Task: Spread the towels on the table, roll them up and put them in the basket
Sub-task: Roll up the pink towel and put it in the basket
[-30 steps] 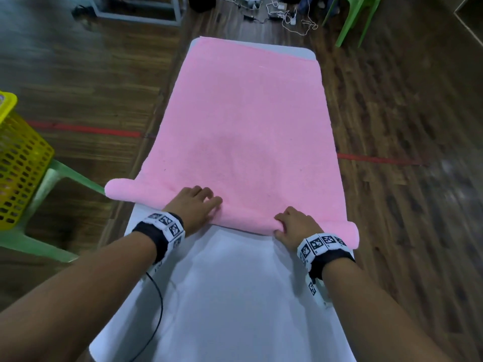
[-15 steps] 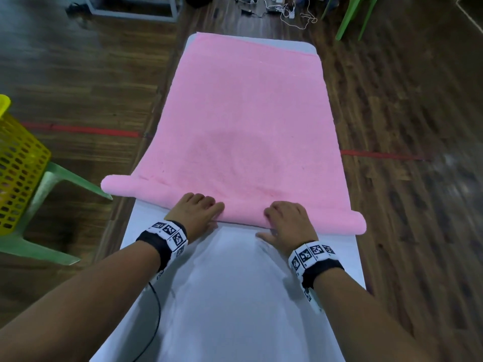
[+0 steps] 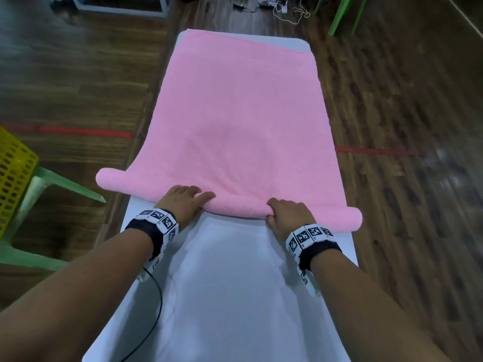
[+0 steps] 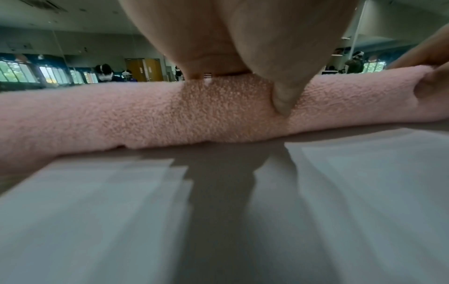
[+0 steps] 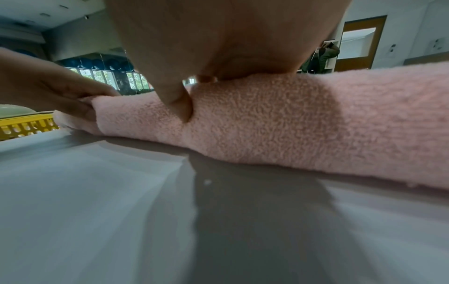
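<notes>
While both forearms are stretched forward over the bare near half of the table (image 3: 235, 296), the left hand (image 3: 184, 205) and right hand (image 3: 287, 214) are laid side by side on the rolled near end of the pink towel (image 3: 240, 121). The left hand is set palm down, fingers curved over the top of the roll, thumb pressed into its near face, as the left wrist view shows. The right hand is posed alike, fingers curled over the roll, thumb dug into the near side; cloth is gripped by both. The roll is seen lying crosswise on the table, its ends past the left and right edges. The unrolled part is spread flat toward the far edge. A yellow basket (image 3: 13, 178) is noted off the left edge, on a green chair (image 3: 52, 184), well apart from the towel.
</notes>
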